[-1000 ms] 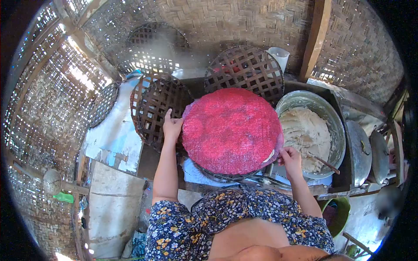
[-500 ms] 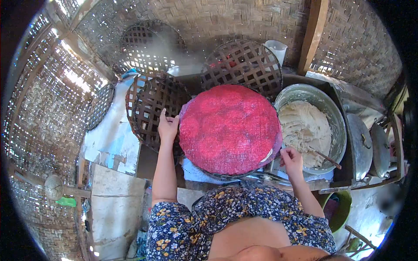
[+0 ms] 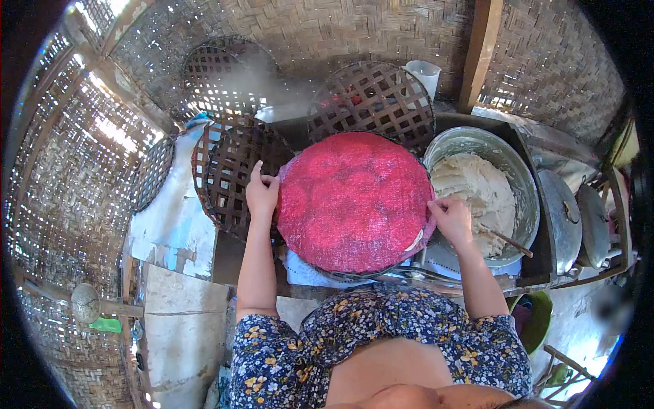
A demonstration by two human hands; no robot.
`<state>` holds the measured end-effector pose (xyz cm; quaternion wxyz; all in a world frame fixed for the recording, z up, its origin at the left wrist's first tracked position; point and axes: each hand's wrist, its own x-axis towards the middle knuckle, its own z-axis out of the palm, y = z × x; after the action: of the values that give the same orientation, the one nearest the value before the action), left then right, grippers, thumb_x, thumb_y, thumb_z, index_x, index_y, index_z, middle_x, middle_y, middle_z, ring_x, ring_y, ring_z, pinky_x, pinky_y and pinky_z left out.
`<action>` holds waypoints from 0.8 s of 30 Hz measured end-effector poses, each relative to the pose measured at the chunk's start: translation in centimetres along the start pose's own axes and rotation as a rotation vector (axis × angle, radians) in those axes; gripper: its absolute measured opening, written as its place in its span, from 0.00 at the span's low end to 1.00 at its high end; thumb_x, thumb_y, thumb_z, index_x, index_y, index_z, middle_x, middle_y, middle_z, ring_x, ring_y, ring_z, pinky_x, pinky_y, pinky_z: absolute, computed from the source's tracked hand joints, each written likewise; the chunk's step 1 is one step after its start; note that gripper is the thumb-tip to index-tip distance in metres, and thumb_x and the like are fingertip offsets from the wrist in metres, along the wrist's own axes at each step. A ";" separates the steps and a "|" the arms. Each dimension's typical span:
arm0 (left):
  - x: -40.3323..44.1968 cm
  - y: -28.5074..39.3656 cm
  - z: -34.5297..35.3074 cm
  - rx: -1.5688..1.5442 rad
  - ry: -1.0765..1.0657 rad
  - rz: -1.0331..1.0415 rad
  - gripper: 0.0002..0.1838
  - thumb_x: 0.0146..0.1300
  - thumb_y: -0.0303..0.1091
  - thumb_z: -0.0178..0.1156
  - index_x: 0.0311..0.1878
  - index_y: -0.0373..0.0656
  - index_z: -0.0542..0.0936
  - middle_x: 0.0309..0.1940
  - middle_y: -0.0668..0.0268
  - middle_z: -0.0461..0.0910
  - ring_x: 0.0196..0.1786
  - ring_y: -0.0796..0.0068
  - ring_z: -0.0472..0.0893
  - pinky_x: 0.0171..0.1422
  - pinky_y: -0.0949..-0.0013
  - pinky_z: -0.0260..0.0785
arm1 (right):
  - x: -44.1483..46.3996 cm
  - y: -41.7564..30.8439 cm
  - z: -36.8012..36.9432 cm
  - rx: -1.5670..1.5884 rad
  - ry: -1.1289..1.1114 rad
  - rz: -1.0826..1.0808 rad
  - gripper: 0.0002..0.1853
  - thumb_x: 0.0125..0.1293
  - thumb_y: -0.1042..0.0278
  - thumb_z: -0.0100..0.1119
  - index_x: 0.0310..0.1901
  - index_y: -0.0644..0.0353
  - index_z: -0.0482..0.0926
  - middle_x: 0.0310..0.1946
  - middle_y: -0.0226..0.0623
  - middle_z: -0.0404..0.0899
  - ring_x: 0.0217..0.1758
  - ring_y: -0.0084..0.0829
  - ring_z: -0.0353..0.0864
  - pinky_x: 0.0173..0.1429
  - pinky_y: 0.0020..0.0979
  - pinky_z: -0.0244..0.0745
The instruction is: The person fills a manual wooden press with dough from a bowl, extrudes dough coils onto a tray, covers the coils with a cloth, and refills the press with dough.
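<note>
A red cloth (image 3: 354, 201) lies over a round, shallow tray or basket, with several rounded shapes showing faintly through it. My left hand (image 3: 261, 196) is at the cloth's left edge, one finger pointing up and the others closed at the edge. At the right edge, my right hand (image 3: 452, 219) pinches the cloth between thumb and fingers. A sliver of something pale shows under the cloth's lower right edge. To the right stands a large metal basin (image 3: 533, 184) of pale dough (image 3: 480, 194), with a wooden stick (image 3: 509, 243) stuck in it.
Dark open-weave baskets (image 3: 371, 102) lean behind the tray, and another woven basket (image 3: 235, 177) sits at its left. A white plastic jug (image 3: 425, 76) stands at the back. Metal lids (image 3: 560, 221) are at the far right, a green tub (image 3: 538, 319) below. Woven walls surround the bench.
My right hand has moved up and inward to the cloth's right edge and now pinches it. My left hand stays at the left edge. The view has shifted slightly.
</note>
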<state>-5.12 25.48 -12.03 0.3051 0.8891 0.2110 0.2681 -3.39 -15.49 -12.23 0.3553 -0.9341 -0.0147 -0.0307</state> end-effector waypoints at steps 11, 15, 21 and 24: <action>1.4 -0.2 1.2 0.132 -0.147 -0.040 0.34 0.48 0.39 0.64 0.61 0.42 0.67 0.27 0.63 0.81 0.34 0.65 0.81 0.43 0.65 0.71 | 1.2 1.1 2.6 0.332 0.074 0.138 0.18 0.48 0.53 0.66 0.28 0.63 0.82 0.27 0.42 0.79 0.32 0.37 0.79 0.39 0.33 0.71; 2.1 -1.4 2.0 0.048 -0.164 -0.054 0.37 0.45 0.40 0.66 0.61 0.41 0.67 0.27 0.64 0.81 0.34 0.66 0.80 0.44 0.66 0.71 | 1.1 0.9 2.8 0.460 0.049 0.174 0.14 0.47 0.59 0.67 0.28 0.63 0.82 0.28 0.40 0.79 0.32 0.33 0.78 0.39 0.31 0.71; 2.8 -1.5 2.5 0.067 -0.193 -0.075 0.38 0.44 0.39 0.67 0.61 0.41 0.66 0.27 0.64 0.80 0.34 0.67 0.80 0.44 0.66 0.70 | 1.1 0.9 3.2 0.481 0.130 0.105 0.12 0.48 0.62 0.66 0.28 0.64 0.81 0.28 0.40 0.79 0.32 0.31 0.77 0.39 0.30 0.70; 2.9 -1.0 2.3 0.048 -0.214 -0.084 0.38 0.45 0.36 0.66 0.62 0.41 0.65 0.28 0.63 0.80 0.34 0.68 0.80 0.44 0.67 0.70 | 1.0 0.7 3.2 0.469 0.167 0.077 0.12 0.48 0.62 0.65 0.28 0.64 0.81 0.28 0.40 0.78 0.32 0.31 0.77 0.39 0.30 0.70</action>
<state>-1.72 26.75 -13.22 0.3156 0.9100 0.2207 0.1535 -2.18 -13.88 -14.97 0.5632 -0.8202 0.0438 -0.0899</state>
